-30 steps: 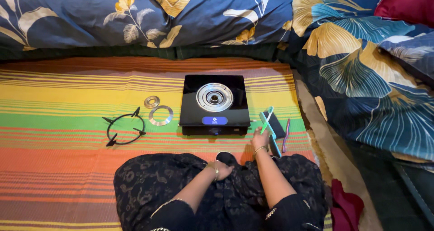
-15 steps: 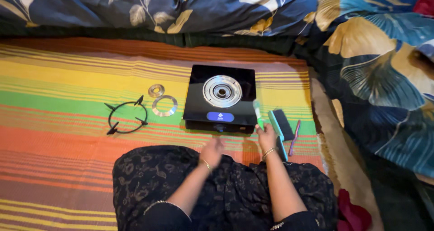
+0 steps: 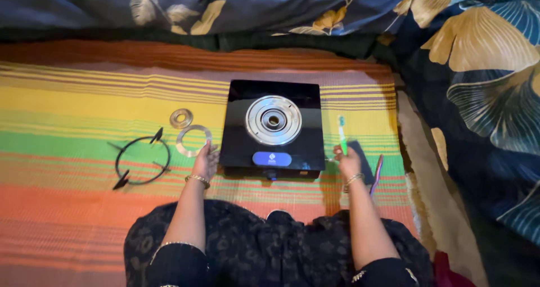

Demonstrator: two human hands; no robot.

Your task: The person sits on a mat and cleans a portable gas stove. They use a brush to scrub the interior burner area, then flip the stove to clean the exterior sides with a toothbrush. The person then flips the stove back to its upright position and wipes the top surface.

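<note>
Head view looks straight down on a person seated on a striped mat (image 3: 73, 96), and nearest of all is a lap in dark patterned cloth (image 3: 270, 247), with both forearms reaching away from it. Bangles ring each wrist.

Just beyond the lap, the left hand (image 3: 206, 160) rests against the near left edge of a black single-burner stove (image 3: 273, 124), its fingers laid flat and loose rather than closed on anything. On the other side, the right hand (image 3: 349, 162) is curled around the lower end of a green toothbrush (image 3: 341, 134), holding it upright with the bristle end pointing away, just beside the stove's right edge. Right of that hand a dark flat object (image 3: 363, 159) lies on the mat, and a slim pink item (image 3: 376, 174) lies beside it; neither is sharp enough to name.

The stove sits square in the middle of the mat, its glossy top carrying a round silver burner (image 3: 273, 120). To its left lie a thin metal ring (image 3: 193, 141), just beside the left hand, and a smaller brass-coloured ring (image 3: 181, 118) a little farther off. Farther left sits a black wire pan support (image 3: 142, 160) with prongs.

The mat runs in bands of orange, green, yellow and rust. At its far edge and along the right side, dark blue bedding (image 3: 472, 84) with large tan and teal leaves is heaped up.
</note>
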